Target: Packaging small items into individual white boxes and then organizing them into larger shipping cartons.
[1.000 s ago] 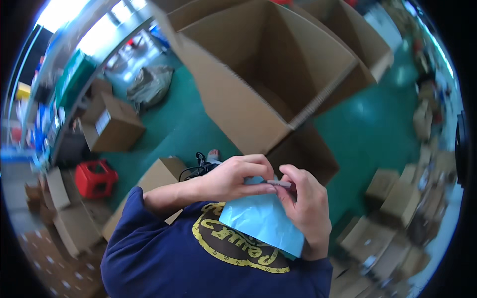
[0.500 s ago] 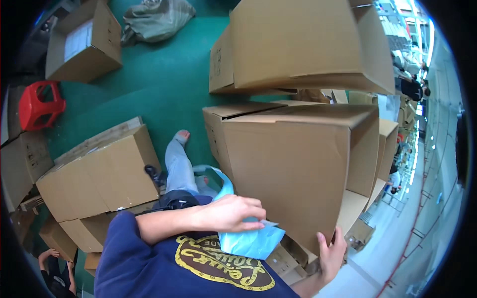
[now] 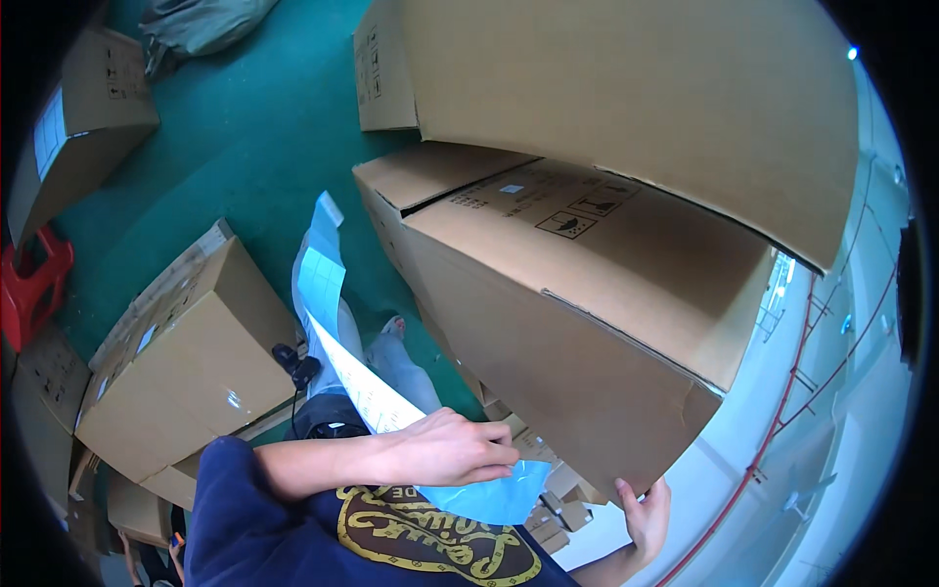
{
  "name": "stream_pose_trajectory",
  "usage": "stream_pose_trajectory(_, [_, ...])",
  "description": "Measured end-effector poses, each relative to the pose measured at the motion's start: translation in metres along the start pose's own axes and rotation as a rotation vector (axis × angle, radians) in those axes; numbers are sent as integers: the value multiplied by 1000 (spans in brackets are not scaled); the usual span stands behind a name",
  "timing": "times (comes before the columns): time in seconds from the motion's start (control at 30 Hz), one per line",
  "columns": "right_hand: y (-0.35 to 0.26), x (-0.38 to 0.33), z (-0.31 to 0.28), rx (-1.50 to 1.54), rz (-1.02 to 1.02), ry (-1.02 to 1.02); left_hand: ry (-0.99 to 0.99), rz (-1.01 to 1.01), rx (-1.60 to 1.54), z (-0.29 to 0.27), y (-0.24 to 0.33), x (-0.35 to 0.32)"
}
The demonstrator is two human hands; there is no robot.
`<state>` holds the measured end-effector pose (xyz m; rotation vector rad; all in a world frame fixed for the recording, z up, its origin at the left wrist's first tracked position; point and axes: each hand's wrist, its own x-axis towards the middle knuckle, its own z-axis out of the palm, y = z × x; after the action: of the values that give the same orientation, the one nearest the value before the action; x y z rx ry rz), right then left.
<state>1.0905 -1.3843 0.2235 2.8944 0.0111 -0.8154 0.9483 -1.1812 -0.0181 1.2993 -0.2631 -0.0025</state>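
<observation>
A long strip of label sheets [image 3: 370,389], light blue on one face and white with print on the other, is pinched in my left hand [image 3: 455,447]. One end stretches away over my legs; a blue end hangs below my fingers, across my shirt. On the right a large cardboard box [image 3: 558,338] stands tilted, its flaps not fully meeting along a dark gap. My right hand [image 3: 641,514] grips this box's near lower corner, thumb on the facing side and the other fingers partly hidden. A second large cardboard box [image 3: 626,88] lies just beyond it.
Another carton [image 3: 196,352] sits left of my legs, a black device [image 3: 295,364] beside it. Farther left are a red plastic stool [image 3: 37,279] and an open box [image 3: 108,112]. A grey-green sack [image 3: 201,29] lies on the green floor. Another person's hands [image 3: 176,553] show at lower left.
The label strip now extends out, showing its white printed face. The box at my right hand has tilted, revealing its printed upper side. My view has shifted; both hands keep their holds.
</observation>
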Motion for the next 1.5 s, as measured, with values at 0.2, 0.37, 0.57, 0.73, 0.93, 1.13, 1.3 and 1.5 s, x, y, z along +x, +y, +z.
stream_pose_trajectory(0.2, [11, -10, -3, 50, -89, 45, -22, 51, 92, 17, 24, 11])
stream_pose_trajectory(0.37, [83, -20, 5, 292, -478, 306, -150, 179, 165, 50, 55, 38])
stream_pose_trajectory(0.57, [163, -54, 7, 874, -954, 72, -237, 376, 43, 173, 102, 89])
stream_pose_trajectory(0.73, [299, -57, 53, 1053, -1137, 396, -361, 359, 120, 315, 91, 133])
stream_pose_trajectory(0.93, [450, -31, 85, 1172, -940, 713, -207, 159, 373, 462, 39, 166])
stream_pose_trajectory(1.13, [533, -5, 115, 1462, -751, 836, -110, -477, 119, 545, 30, 207])
stream_pose_trajectory(1.3, [561, -4, 129, 1367, -603, 579, -596, -523, 275, 542, 23, 233])
stream_pose_trajectory(1.5, [565, -4, 131, 1226, -586, 593, -697, -303, 341, 562, -1, 240])
